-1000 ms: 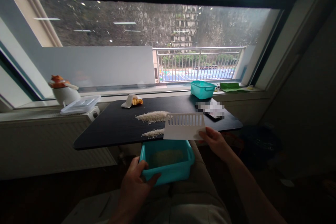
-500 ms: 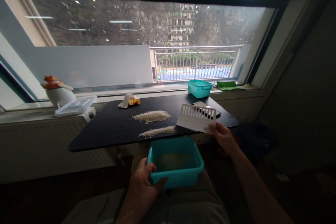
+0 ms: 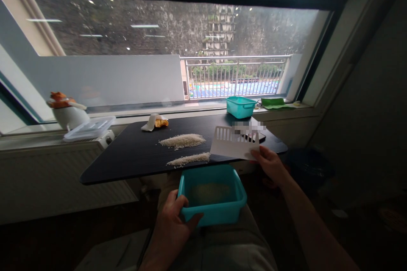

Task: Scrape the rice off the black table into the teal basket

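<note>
My left hand (image 3: 171, 224) grips the near left corner of a teal plastic bin (image 3: 212, 195) held on my lap, just under the front edge of the black table (image 3: 127, 156). A thin layer of rice lies in the bin. My right hand (image 3: 270, 163) pinches the lower right corner of a white slotted scraper (image 3: 233, 143), tilted over the table's front right. Two heaps of rice lie on the table: a narrow line (image 3: 190, 159) beside the scraper and a wider pile (image 3: 182, 140) behind it.
A second teal bin (image 3: 240, 106) stands at the table's far right, with a dark phone-like object (image 3: 254, 135) near it. A wrapped snack (image 3: 154, 123) lies at the back. A white pot (image 3: 68, 114) and a clear lid (image 3: 89, 128) sit on the sill at left.
The scraper came down from upright in front of the table's edge and shifted right, then back slightly left toward the narrow rice line. The bin sits a little further right on my lap.
</note>
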The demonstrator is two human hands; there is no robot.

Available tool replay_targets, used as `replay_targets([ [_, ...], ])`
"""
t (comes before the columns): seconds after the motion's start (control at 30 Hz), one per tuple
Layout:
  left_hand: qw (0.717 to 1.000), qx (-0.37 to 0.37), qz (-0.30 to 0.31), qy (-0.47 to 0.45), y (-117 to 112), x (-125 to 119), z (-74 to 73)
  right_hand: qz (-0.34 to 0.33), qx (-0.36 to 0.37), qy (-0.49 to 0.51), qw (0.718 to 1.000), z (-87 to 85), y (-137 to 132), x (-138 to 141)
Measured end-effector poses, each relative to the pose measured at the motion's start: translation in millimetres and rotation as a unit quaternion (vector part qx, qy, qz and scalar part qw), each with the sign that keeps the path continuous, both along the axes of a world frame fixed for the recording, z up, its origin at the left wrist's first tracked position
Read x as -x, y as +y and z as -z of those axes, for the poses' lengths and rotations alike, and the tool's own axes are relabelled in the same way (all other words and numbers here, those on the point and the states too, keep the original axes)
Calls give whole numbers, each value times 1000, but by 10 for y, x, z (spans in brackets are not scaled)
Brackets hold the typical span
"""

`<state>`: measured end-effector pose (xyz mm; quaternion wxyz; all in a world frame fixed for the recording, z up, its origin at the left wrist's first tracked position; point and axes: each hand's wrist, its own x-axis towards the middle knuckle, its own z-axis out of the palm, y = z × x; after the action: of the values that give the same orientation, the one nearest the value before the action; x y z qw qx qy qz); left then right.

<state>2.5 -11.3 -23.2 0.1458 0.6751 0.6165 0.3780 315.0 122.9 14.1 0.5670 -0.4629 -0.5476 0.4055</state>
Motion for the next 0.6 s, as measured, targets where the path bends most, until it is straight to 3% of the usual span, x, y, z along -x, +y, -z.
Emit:
replay_targets([
  [0.23, 1000, 2, -4, 13, -9, 7, 2, -14, 26, -16, 999, 75, 235, 93],
  [0.6, 1000, -2, -6, 11, -7, -8, -10, -22, 38, 13, 999, -40, -120, -53],
])
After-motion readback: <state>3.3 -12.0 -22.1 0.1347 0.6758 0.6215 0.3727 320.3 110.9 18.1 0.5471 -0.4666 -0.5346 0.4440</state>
